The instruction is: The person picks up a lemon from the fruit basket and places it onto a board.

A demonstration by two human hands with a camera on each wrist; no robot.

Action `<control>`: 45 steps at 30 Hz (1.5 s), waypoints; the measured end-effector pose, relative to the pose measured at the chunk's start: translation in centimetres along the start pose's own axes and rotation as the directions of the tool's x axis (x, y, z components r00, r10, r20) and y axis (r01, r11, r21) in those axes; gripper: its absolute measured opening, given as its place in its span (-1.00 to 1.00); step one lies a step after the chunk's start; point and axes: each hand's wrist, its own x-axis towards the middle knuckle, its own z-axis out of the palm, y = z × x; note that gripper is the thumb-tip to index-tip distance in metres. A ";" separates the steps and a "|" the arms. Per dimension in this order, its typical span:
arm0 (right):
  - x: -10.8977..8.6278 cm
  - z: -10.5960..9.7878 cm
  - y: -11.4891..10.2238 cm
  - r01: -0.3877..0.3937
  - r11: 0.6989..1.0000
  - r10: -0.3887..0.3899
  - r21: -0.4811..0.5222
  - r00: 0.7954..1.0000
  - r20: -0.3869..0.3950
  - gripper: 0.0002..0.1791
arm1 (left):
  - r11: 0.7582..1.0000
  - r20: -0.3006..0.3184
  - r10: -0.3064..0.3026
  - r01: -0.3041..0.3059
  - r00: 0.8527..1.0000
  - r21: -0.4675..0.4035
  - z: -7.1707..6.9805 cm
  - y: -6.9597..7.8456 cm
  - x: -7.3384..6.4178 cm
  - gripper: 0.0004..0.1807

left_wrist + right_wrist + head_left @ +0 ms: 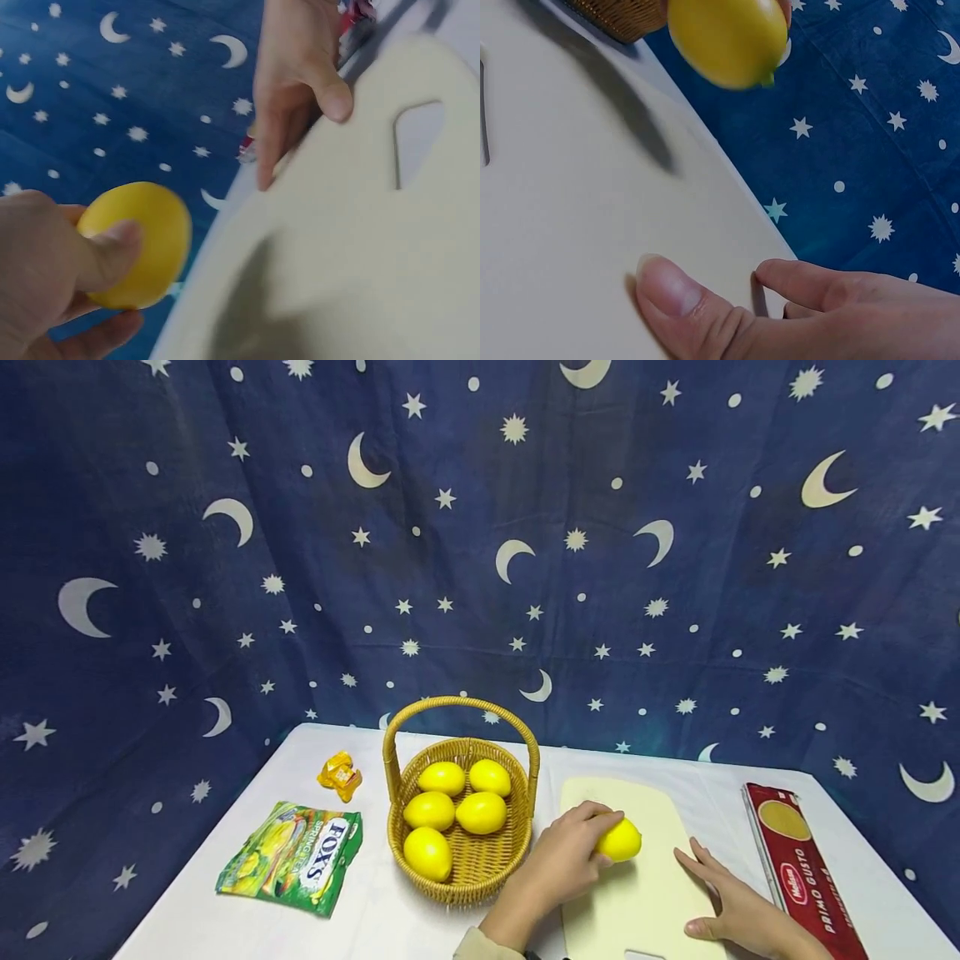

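Green FOX'S bag [292, 857], orange packet [341, 776], red PRIMO GUSTO package [807, 872], starry blue curtain [465, 460]

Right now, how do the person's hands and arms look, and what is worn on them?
The left hand and right hand are bare, with no gloves or rings visible. A beige sleeve covers part of the left forearm; a small dark piece beside it shows too little to identify. No sleeve is visible on the right arm.
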 end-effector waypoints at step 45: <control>0.3 0.2 0.3 -0.095 0.995 0.095 0.013 0.996 0.006 0.22 | 0.771 -0.266 -0.450 0.220 0.852 -0.598 8.4 -5.7 4.1 -0.40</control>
